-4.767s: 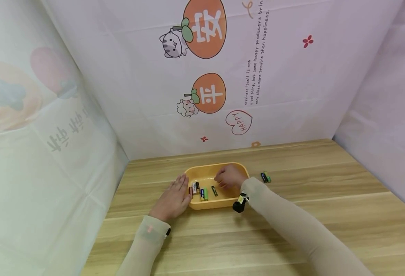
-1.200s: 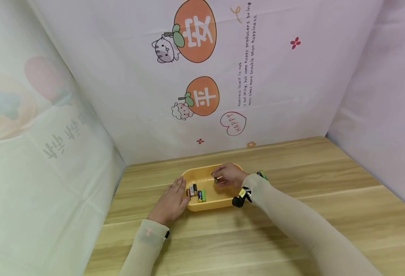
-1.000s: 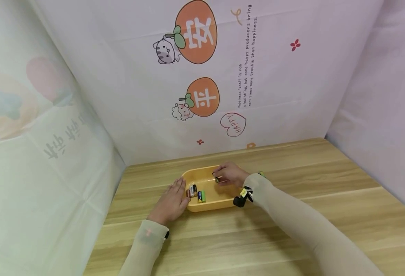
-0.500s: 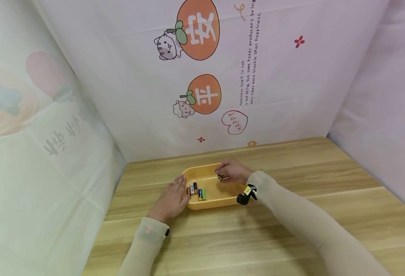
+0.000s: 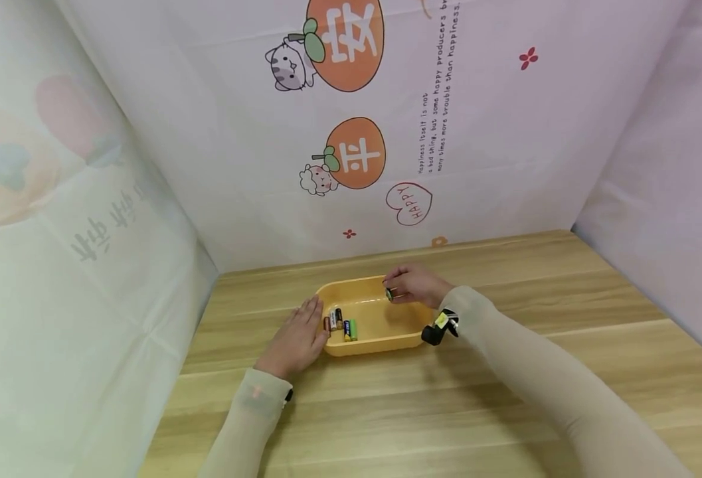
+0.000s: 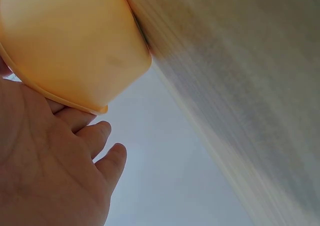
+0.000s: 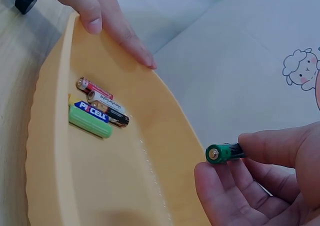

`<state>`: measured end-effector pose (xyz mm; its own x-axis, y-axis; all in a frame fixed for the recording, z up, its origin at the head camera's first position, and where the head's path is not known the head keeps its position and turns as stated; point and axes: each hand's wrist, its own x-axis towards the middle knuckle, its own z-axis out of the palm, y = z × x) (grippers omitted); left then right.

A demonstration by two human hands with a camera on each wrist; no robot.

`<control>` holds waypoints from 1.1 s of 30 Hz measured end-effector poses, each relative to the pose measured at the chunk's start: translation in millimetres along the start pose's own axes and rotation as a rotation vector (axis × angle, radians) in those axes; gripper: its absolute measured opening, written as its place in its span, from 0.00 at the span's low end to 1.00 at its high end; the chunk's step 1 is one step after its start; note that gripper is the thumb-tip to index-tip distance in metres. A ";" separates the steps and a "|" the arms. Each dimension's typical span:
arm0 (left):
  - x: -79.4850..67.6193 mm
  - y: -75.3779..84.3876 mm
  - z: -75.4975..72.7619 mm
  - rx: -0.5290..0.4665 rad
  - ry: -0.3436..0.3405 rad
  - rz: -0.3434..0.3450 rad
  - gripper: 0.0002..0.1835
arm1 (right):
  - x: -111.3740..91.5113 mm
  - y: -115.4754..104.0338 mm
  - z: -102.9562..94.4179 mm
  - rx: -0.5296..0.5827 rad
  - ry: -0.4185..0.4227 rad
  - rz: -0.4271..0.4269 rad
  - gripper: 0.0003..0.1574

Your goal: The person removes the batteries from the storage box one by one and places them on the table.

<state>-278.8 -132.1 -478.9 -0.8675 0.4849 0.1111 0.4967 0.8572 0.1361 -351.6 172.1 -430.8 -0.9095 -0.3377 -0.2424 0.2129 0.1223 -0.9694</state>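
Note:
A yellow plastic tray sits on the wooden table. My left hand rests on its left end, with fairly straight fingers along the rim; the left wrist view shows the palm and fingers against the outside. Over the tray's far right part, my right hand pinches a green and black battery between thumb and fingers, its metal tip showing. Inside the tray's left end lie several batteries: a red one, a white one, a black one, a blue and yellow one and a green one.
The wooden table runs up to a white printed cloth at the back. More white cloth hangs along the left side and another stretch along the right.
The green and black battery lay in the tray at first; my right hand has since picked it up and moved it back and right. Two batteries right of the tray are now hidden behind my right arm.

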 end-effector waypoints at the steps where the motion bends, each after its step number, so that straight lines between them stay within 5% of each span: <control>1: -0.3 -0.2 -0.6 -0.002 -0.001 -0.002 0.34 | -0.8 -0.9 -2.7 0.004 -0.005 0.002 0.18; 11: 1.5 -1.7 -1.2 -0.012 0.000 0.001 0.34 | -13.6 -7.0 -34.8 -0.041 0.044 -0.015 0.22; 33: 1.0 -5.9 2.1 -0.018 0.015 0.015 0.35 | -21.0 20.0 -83.0 -0.122 0.110 0.019 0.25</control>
<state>-282.6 -136.3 -481.6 -0.8593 0.4952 0.1278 0.5103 0.8465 0.1516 -357.8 259.1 -441.8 -0.9408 -0.2309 -0.2480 0.1912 0.2426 -0.9511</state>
